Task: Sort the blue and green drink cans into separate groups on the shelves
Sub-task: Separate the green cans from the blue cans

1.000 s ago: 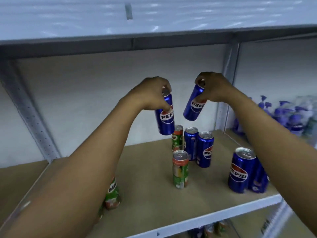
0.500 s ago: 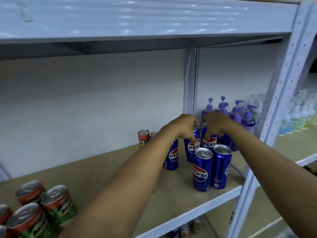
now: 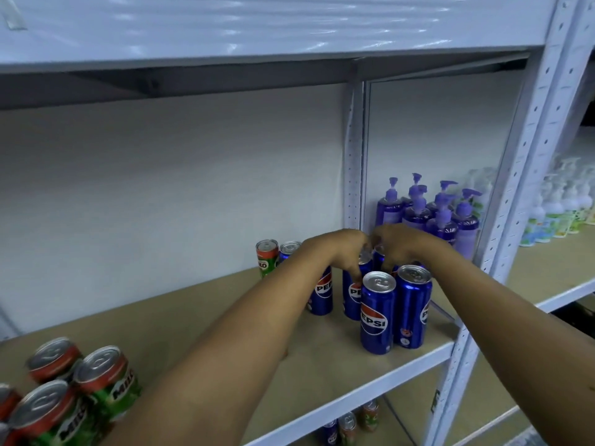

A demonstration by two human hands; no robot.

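Several blue Pepsi cans stand grouped at the right end of the brown shelf board (image 3: 193, 320). My left hand (image 3: 339, 251) grips the top of one blue can (image 3: 353, 292) that stands on the board. My right hand (image 3: 404, 244) closes over another blue can (image 3: 379, 256) just behind, which is mostly hidden. Two more blue cans (image 3: 377, 313) (image 3: 414, 305) stand in front, and a third (image 3: 323, 292) shows beside my left forearm. Near the back wall a green Milo can (image 3: 266, 257) stands next to a blue can (image 3: 289, 247). Several green Milo cans (image 3: 96, 381) cluster at the lower left.
Purple pump bottles (image 3: 428, 214) fill the neighbouring bay behind a white perforated upright (image 3: 515, 220). Pale bottles (image 3: 560, 207) stand further right. The upper shelf (image 3: 257, 33) hangs overhead. A few cans (image 3: 349, 426) sit on the shelf below.
Both hands carried their blue cans from mid-air down and to the right, into the blue group on the board. Since half a second ago the hands have barely moved.
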